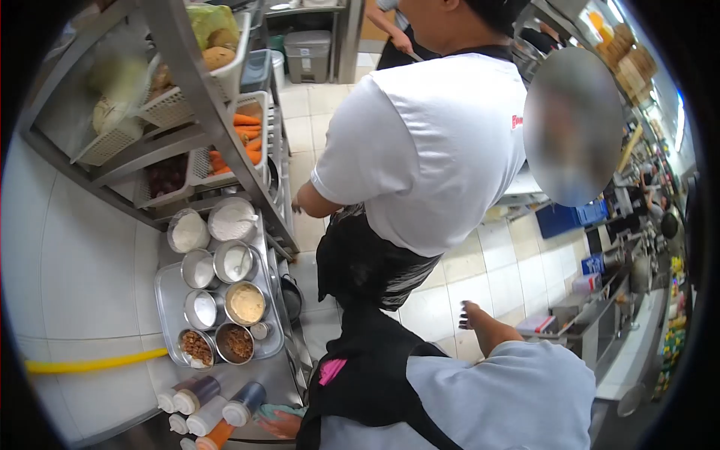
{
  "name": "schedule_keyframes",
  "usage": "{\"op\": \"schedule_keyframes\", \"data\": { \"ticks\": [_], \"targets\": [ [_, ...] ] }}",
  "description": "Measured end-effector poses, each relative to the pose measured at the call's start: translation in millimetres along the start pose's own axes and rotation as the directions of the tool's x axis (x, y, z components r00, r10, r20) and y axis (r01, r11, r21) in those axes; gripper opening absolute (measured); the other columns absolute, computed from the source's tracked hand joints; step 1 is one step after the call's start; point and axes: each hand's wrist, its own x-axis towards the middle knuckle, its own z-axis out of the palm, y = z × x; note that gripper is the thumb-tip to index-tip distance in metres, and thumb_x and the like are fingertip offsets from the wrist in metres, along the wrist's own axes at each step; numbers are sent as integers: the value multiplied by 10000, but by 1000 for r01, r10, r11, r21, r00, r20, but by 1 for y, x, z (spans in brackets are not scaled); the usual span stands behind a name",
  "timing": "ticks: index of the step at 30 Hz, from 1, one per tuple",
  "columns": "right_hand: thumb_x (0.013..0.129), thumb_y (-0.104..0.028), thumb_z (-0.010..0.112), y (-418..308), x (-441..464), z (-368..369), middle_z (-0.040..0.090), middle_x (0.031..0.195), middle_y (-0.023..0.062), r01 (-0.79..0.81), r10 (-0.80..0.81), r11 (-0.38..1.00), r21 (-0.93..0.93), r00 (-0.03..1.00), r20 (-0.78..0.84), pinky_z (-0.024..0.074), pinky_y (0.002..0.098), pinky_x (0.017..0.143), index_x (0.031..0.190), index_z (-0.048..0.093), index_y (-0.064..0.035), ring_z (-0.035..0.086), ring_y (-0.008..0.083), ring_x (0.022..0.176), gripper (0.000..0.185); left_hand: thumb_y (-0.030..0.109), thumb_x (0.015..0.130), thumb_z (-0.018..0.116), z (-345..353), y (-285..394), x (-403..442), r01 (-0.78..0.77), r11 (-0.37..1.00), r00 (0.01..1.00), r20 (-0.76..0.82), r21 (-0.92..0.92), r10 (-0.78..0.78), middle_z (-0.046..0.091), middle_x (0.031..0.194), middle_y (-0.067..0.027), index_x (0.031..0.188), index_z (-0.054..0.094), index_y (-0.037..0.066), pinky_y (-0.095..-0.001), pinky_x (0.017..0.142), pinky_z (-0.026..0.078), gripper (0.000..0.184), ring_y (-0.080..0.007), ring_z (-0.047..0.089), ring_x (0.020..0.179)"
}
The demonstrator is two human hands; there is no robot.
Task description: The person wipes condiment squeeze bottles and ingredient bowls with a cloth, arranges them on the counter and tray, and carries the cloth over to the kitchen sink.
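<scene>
Low in the view, my left hand [280,424] rests on the steel counter beside several squeeze bottles [206,412], its fingers closed on a green cloth [283,411]. My right hand [469,315] hangs over the tiled floor on the right with its fingers apart and nothing in it. Beyond the bottles, a metal tray [171,300] bears several steel bowls of white powder, a bowl of yellowish powder [245,302] and bowls of brown crumbly food [238,343].
A person in a white shirt [450,150] stands close in front. A steel rack [202,82] with baskets of carrots [247,135] is at the left. A yellow hose [97,363] runs along the wall. Other people, a grey bin [307,56] and a blue crate [559,220] are farther off.
</scene>
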Motion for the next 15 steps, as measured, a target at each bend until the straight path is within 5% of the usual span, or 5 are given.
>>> {"op": "schedule_keyframes", "data": {
  "ticks": [4,7,8,10,15],
  "targets": [
    [929,-694,364,-132,-62,109,386,1530,139,139,-358,671,728,921,155,335,578,1092,1520,352,-157,395,336,1370,799,368,948,565,-24,29,-1,60,994,997,41,87,-64,455,1438,-278,1438,471,64,-536,1057,370,584,-443,490,1278],
    [909,-758,329,-258,-40,282,464,1475,208,28,-749,607,794,354,560,298,623,1115,1479,385,-25,448,431,1309,930,345,943,578,-21,39,0,78,991,996,29,110,-82,463,1432,-274,1430,475,56,-531,1058,374,576,-434,497,1275],
    [966,-660,305,-255,-136,251,424,1521,147,-151,-596,692,706,434,676,224,518,1188,1509,357,-103,301,338,1435,779,341,941,582,-20,38,0,69,991,997,22,115,-72,464,1431,-273,1429,475,54,-531,1059,374,576,-433,497,1275],
    [940,-722,313,-252,-127,235,514,1427,171,-71,-500,845,530,251,829,389,572,1046,1470,415,-89,504,363,1267,832,333,936,590,-15,44,0,70,991,997,2,111,-71,467,1429,-271,1426,476,50,-530,1061,373,577,-431,497,1276],
    [977,-613,392,-209,-91,240,554,1356,94,343,-258,939,7,693,673,422,534,983,1453,448,-161,538,289,1164,659,315,926,606,-1,56,5,-4,998,1000,19,56,3,473,1425,-268,1421,477,42,-527,1066,372,580,-427,498,1277]
  ]
}}
